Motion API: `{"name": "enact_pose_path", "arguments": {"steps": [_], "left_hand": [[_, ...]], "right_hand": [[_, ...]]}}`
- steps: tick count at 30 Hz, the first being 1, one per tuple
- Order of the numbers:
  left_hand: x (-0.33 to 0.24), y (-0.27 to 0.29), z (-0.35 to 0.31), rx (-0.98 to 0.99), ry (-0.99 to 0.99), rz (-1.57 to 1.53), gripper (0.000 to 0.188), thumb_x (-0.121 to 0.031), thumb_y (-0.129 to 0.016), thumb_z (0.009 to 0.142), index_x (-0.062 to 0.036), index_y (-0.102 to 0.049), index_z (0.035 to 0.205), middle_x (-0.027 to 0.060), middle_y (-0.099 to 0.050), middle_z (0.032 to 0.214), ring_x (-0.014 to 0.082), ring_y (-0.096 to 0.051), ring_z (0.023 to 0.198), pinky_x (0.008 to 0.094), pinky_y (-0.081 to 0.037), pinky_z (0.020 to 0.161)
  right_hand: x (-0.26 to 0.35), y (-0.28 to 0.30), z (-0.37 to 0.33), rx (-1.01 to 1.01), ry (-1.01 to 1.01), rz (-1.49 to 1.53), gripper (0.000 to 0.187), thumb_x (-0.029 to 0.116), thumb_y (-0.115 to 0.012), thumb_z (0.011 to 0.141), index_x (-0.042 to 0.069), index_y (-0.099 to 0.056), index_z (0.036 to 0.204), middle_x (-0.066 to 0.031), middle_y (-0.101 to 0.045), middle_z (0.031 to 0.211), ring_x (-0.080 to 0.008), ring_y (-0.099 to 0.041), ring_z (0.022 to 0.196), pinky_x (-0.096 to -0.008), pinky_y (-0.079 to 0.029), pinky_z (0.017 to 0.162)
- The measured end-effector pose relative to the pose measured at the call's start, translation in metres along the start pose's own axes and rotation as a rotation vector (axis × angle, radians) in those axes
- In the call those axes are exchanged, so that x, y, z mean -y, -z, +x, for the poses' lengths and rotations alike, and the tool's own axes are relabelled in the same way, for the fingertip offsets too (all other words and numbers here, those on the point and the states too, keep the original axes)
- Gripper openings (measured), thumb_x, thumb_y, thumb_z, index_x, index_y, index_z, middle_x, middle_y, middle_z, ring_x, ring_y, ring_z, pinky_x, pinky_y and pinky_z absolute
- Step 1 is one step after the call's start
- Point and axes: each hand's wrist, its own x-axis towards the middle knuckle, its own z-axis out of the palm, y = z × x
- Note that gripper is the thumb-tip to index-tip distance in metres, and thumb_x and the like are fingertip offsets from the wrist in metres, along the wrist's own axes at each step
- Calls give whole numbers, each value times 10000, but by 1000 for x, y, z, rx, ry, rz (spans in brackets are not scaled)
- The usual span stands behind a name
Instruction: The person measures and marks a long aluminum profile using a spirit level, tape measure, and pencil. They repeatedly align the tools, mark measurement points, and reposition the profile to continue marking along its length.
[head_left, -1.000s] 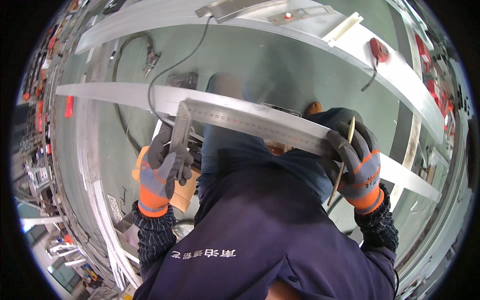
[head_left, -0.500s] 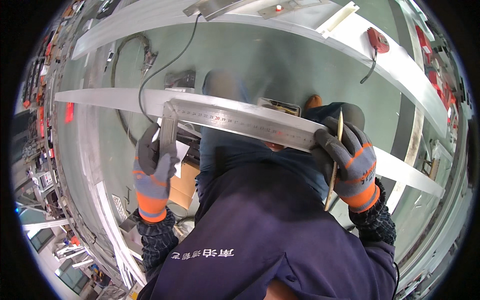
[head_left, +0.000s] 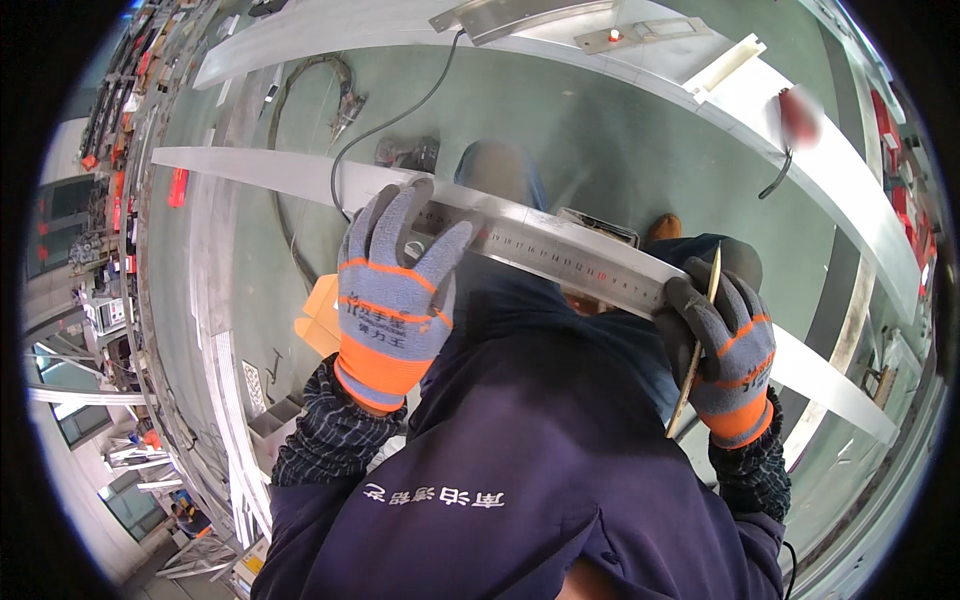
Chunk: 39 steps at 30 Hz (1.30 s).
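A steel square's ruled blade (head_left: 562, 258) lies along a long pale metal bar (head_left: 255, 170) that crosses in front of my body. My left hand (head_left: 393, 300), in a grey and orange glove, is over the blade's left end, fingers across the bar and thumb on the blade. It holds the square there, and the square's thick end is hidden beneath it. My right hand (head_left: 728, 345), gloved the same, presses its fingertips at the blade's right end. Between its fingers it also grips a thin tan pencil (head_left: 688, 378), which slants past the bar.
Farther off lies a second wide pale bar (head_left: 640, 70) with a red tape measure (head_left: 798, 118) on it, blurred. A black cable (head_left: 395, 122) hangs down to the near bar. A power tool (head_left: 408, 152) sits beyond that bar, and a cardboard box (head_left: 318, 318) is left of my left hand.
My left hand has moved from the square's thick end up and over the blade's left end. The right hand keeps the pencil and its place on the blade. The whole view has shifted.
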Motion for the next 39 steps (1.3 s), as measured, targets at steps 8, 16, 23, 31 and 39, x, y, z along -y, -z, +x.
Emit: {"name": "enact_pose_path", "arguments": {"steps": [8, 16, 23, 31, 39], "left_hand": [[21, -3, -3, -78, -91, -10, 585, 173, -650, 741, -171, -774, 1198, 179, -562, 1476, 439, -494, 1386, 484, -497, 1111], [26, 0, -6, 28, -74, -11, 682, 177, -628, 727, -204, -744, 1281, 171, -554, 1484, 436, -471, 1414, 496, -489, 1132], [31, -1, -5, 6, -96, -34, 684, 126, -620, 728, -236, -770, 1289, 149, -577, 1447, 451, -498, 1375, 510, -499, 1128], [31, -2, -3, 7, -115, -73, 575, 94, -663, 747, -207, -781, 1222, 156, -597, 1401, 467, -509, 1363, 457, -586, 1007], [32, 5, 2, 67, -116, -22, 599, 154, -644, 771, -212, -781, 1225, 145, -602, 1401, 439, -520, 1374, 450, -583, 1037]], "right_hand": [[-4, 2, 2, 11, -14, 45, 402, 193, -874, 774, 89, -725, 1133, -162, -729, 1143, -381, -710, 1060, -474, -581, 886], [-5, -1, -3, -4, -29, 28, 438, 192, -884, 752, 111, -725, 1152, -153, -717, 1169, -375, -706, 1061, -493, -582, 890], [-3, 1, 0, 9, -24, 40, 442, 216, -891, 735, 102, -733, 1132, -150, -724, 1145, -380, -705, 1054, -492, -572, 887], [-2, 0, -1, 3, -33, 27, 442, 200, -899, 737, 101, -728, 1133, -161, -734, 1147, -382, -715, 1070, -485, -578, 905], [-1, 3, -1, 50, -78, 58, 488, 212, -913, 732, 105, -708, 1161, -185, -719, 1205, -395, -708, 1110, -503, -576, 940]]}}
